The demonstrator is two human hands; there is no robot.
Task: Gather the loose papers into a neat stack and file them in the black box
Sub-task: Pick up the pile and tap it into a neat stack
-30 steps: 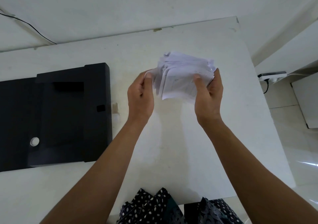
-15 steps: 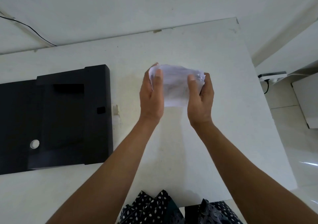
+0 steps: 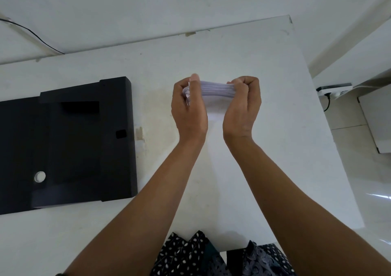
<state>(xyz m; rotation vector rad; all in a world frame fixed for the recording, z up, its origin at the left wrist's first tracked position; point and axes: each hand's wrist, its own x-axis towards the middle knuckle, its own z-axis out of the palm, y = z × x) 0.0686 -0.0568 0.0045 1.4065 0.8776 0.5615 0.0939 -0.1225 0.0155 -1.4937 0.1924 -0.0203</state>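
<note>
Looking down from the head cam, both hands are up over the middle of the white table (image 3: 243,180), squeezing a bundle of papers (image 3: 215,89) between them. The left hand (image 3: 188,108) is curled round the left end of the bundle with the thumb up over the top edge, and the right hand (image 3: 243,106) is closed in pretty much a fist on the right end, so each one has a firm hold on it. You mostly see the paper edge-on, a thick band of white sheets, a bit ragged at the left end where some corners poke out past the fingers. Can't tell if the bottom edge is touching the table or just hanging above it. The black box (image 3: 69,146) lies open and flat on the left side of the table, well apart from the hands, with a small white round thing (image 3: 39,176) showing in it.
</note>
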